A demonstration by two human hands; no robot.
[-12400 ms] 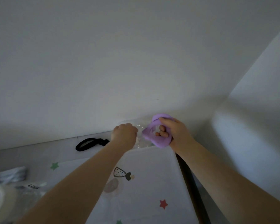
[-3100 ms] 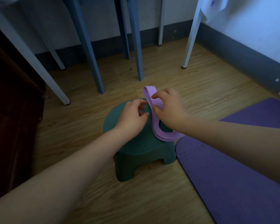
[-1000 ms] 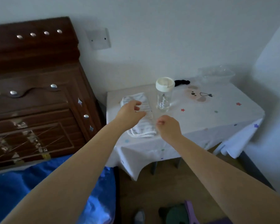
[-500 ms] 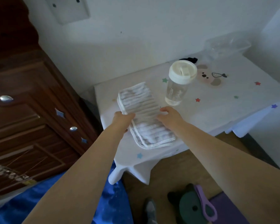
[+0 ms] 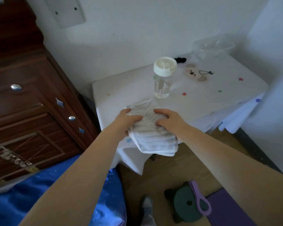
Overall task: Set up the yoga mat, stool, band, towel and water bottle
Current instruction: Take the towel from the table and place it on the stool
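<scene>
White ribbed terry bunches under both my hands: my left hand [image 5: 127, 119] grips the left side of the folded towel [image 5: 151, 136], thumb across its top, and my right hand [image 5: 167, 119] clamps the right side, fingers curled into the cloth. The hands sit close together but apart, with a hump of towel between them. The towel's near end hangs past the front edge of the surface [image 5: 203, 98], while its far end lies over the cloth-covered top. Just beyond the towel stands the water bottle [image 5: 164, 77], upright, clear-bodied with a cream lid, near the towel but not touching it. Farther back, close to the wall, lie a small black item [image 5: 180, 60] and a clear plastic container [image 5: 213, 46]; I cannot tell what is in it. The white tablecloth [image 5: 132, 159] carries little coloured stars and a printed cartoon, and it drapes down at the corners. To my left is dark wooden furniture [image 5: 31, 103] with metal studs, and below it a blue bed cover [image 5: 39, 193]. Down on the wooden floor [image 5: 167, 170], the green stool [image 5: 185, 204] stands with the purple band [image 5: 200, 198] lying across its top, and the purple yoga mat [image 5: 225, 209] lies just beside the stool on its right.
</scene>
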